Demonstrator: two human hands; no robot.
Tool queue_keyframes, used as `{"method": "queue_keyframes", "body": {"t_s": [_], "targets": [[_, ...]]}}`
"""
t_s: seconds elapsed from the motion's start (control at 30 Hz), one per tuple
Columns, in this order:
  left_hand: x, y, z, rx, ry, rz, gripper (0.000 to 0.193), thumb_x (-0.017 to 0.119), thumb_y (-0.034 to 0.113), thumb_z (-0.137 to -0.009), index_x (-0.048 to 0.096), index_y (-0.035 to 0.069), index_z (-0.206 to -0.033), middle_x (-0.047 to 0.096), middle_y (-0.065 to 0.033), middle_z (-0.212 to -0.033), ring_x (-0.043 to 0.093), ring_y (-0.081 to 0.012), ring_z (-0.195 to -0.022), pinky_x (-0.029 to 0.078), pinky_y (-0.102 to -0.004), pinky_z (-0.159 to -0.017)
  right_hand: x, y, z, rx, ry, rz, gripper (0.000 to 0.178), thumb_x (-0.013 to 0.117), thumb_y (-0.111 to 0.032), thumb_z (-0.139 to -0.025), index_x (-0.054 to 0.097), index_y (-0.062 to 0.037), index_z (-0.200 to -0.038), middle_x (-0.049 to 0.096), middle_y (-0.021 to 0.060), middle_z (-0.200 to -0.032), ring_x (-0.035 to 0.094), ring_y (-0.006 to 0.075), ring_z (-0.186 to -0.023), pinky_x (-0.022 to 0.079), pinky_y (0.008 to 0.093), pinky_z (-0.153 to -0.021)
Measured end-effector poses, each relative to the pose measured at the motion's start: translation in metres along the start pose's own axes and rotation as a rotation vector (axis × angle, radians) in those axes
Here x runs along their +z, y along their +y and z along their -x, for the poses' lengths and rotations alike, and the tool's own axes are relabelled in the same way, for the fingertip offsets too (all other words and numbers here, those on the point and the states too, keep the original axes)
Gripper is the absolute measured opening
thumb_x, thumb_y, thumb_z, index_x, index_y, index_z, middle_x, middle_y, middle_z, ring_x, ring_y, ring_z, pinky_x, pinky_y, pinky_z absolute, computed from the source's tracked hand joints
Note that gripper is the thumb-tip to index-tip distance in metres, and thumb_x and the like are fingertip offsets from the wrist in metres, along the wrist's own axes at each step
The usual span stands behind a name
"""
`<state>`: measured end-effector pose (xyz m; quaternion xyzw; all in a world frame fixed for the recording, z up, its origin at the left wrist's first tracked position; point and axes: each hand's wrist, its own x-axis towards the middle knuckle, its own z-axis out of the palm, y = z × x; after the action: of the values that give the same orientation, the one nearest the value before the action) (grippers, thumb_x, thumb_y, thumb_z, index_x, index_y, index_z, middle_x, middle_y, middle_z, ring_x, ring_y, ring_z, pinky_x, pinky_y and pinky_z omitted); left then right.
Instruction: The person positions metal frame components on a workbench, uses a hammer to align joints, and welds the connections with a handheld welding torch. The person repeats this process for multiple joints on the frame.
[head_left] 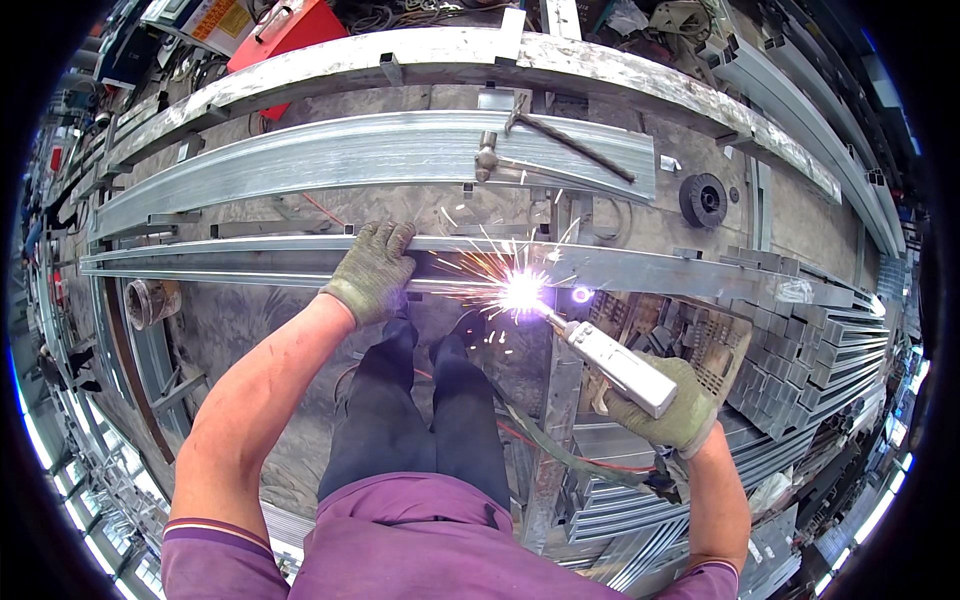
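1. Head view, work in hand: judged by the white-violet glare [523, 290] and flying sparks, hot joining or cutting on the long, grey metal profile [640, 268], which lies crosswise ahead of the person; glare hides the exact contact.
2. Next move, a judgement: probably calls for a steady tip at the bright spot, profile kept from shifting, left fingers clear of sparks.
3. Right hand [668, 412], olive-green fabric glove: wrapped around the rear of the white, box-shaped handheld torch [622, 368]. Forearm rises from lower right; torch slants up-left, nose at the glare.
4. Left hand [372, 272], matching glove: laid palm-down across the profile, left of the sparks, fingers reaching over the far edge. Elbow bent, forearm from lower left. Cannot tell whether it grips or merely presses.
5. Beyond: two metal hammers [570, 145] on a broad, silvery steel beam [380, 145].
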<state>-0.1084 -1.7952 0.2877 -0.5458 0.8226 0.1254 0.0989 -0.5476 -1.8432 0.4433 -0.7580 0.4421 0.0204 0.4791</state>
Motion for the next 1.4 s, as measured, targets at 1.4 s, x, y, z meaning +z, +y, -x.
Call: {"method": "queue_keyframes", "body": {"t_s": [1.4], "targets": [[0.001, -0.001, 0.000, 0.034, 0.050, 0.036, 0.040, 0.088, 0.027, -0.069, 0.075, 0.008, -0.102, 0.051, -0.0217, -0.148, 0.049, -0.0452, -0.136, 0.039, -0.0585, -0.118, 0.070, 0.003, 0.036, -0.052, 0.315, -0.130, 0.017, 0.084, -0.017, -0.083, 0.077, -0.0117, -0.097, 0.070, 0.0071, -0.083, 0.071, 0.0298, -0.067, 0.056, 0.0412, -0.058]]}}
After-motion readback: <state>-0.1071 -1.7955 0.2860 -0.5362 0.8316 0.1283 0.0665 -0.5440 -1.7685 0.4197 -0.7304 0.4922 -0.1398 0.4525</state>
